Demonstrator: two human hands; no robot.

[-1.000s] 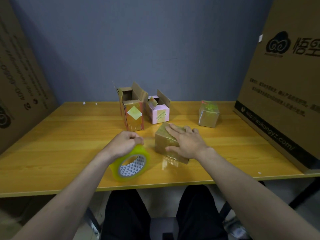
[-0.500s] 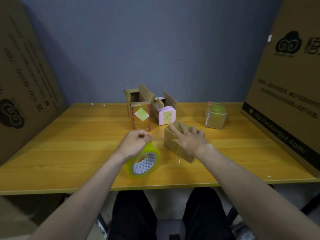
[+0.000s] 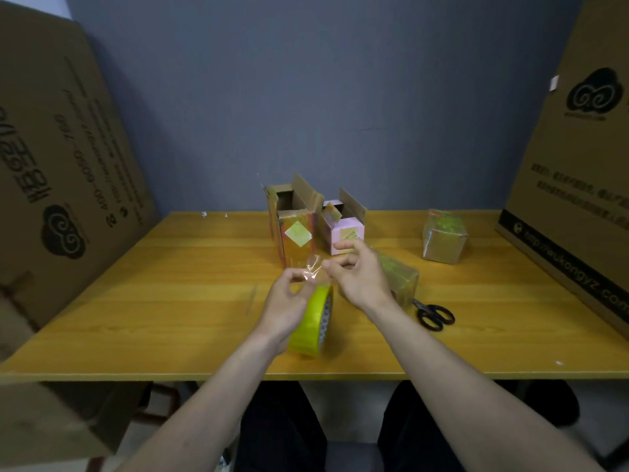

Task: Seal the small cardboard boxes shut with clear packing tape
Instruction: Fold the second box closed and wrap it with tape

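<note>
Left hand [image 3: 286, 301] curled round tape roll [image 3: 311, 321], pinching its loose end [image 3: 311, 272] (crumpled) with right hand [image 3: 357, 277]. Taped box [image 3: 400, 279] on table [image 3: 170, 301] behind right hand.

Yellow-green tape roll [image 3: 311, 321], black scissors [image 3: 434, 314], pink box [image 3: 347, 233], honey-yellow table [image 3: 170, 301]

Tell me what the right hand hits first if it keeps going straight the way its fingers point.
The right hand points left toward the left hand, so it would probably first meet the crumpled tape end pinched between them. Depth is hard to judge here.
</note>
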